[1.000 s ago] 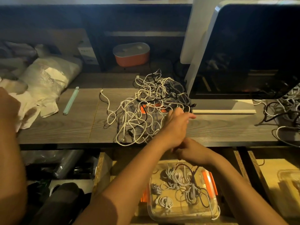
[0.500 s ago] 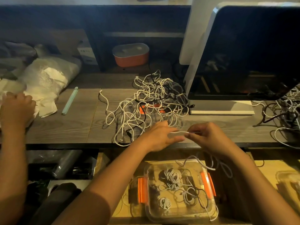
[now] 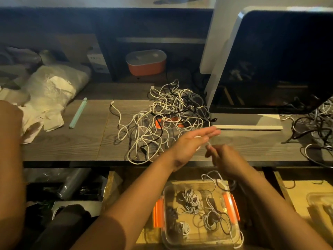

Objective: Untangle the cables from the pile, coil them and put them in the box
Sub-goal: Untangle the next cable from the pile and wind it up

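A tangled pile of white and black cables (image 3: 167,116) lies on the wooden desk (image 3: 72,145). In front of it my left hand (image 3: 191,147) is held flat with straight fingers, and a white cable (image 3: 214,179) loops round its palm. My right hand (image 3: 225,159), blurred, pinches that cable just right of the left palm. The cable's loose end hangs down into the clear box with orange clips (image 3: 182,183) in the open drawer below. Several coiled cables (image 3: 191,199) lie inside the box.
A large dark monitor (image 3: 270,69) stands at the right, with a second cable tangle (image 3: 317,127) beside it. An orange container (image 3: 146,64), a plastic bag (image 3: 52,87) and a green stick (image 3: 78,112) sit behind and left. Another person's arm (image 3: 10,150) is at the far left.
My left hand has opened flat and risen, with the white cable now round its palm. My right hand has moved in close beside it. The other person's arm shifted at the left.
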Demonstrator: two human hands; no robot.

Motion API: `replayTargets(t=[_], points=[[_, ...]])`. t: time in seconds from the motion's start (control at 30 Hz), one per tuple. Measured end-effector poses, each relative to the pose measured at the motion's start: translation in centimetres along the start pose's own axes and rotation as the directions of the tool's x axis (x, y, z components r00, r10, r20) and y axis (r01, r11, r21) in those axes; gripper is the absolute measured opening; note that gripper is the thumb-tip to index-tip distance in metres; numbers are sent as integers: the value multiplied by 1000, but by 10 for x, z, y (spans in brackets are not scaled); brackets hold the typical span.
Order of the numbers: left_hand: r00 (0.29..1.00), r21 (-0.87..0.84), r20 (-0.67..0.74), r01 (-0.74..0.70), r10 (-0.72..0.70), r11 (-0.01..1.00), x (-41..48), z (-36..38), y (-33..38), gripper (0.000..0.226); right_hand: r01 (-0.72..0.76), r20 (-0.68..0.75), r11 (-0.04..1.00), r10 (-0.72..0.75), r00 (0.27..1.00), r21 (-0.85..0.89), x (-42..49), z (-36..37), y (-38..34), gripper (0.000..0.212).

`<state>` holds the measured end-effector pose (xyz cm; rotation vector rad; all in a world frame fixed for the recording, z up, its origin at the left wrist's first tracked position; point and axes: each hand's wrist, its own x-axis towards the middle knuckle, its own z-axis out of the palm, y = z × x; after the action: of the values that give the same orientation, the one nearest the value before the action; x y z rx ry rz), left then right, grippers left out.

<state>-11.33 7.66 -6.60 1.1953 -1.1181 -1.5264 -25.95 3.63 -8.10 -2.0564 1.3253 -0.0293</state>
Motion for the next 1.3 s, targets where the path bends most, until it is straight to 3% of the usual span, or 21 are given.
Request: replayTargets(t=[0.13,0.2,0.27,0.33,0.4,0.43,0.5,0.63,0.8,0.9,1.03,1.1,1.17,1.23,1.3], points=[[963,-168,-239,-171,129,971,11,16,9,29,63,97,997,-58,994,-46,-3,24,-16,24],[916,-78,-354,-229,187,970,20,17,9,22,73,101,992,-63,993,-99,-3,31,-19,19],[878,157,-415,-190,239,969,28,12,7,25,57,65,991,-49,997,-118,-5,32,-23,21],[904,512,-345,-45,253,858,31,6,0,29,41,22,989,-39,999,-140,-7,28,-27,24],[945,804,-257,94,202,587,31,3,-11,29,23,9,976,-22,1000,-216,-7,21,-27,21],[958,871,-226,118,177,476,30,2,-16,28,14,15,964,-10,1000,-267,-7,16,-26,19],[969,927,-189,123,157,353,27,-1,-23,26,-10,30,942,21,999,-337,-7,10,-23,20],[982,928,-92,24,165,371,19,-9,-27,28,-104,-76,925,82,994,-366,-8,2,-15,19],[999,927,32,-29,-2,373,13,-14,-29,50,-141,-197,937,80,977,-319,-8,-5,-7,16],[995,960,46,-22,-83,278,9,-17,-31,55,-130,-262,954,57,963,-269,-6,-14,2,16],[1000,987,1,2,-15,162,3,-13,-35,18,-59,-382,959,-53,923,-277,-4,-11,10,17],[995,982,-56,70,-82,174,3,-12,-32,18,-42,-425,953,-93,900,-299,-5,-8,9,17],[988,955,-71,107,-136,278,3,-15,-29,25,-69,-444,946,-84,892,-318,-4,-10,10,17],[988,862,-15,92,-156,499,1,-17,-24,36,-80,-447,948,-69,892,-307,-3,-15,11,18],[992,665,53,53,-118,745,-6,-14,-14,43,-67,-429,971,-39,902,-230,-3,-17,9,18]])
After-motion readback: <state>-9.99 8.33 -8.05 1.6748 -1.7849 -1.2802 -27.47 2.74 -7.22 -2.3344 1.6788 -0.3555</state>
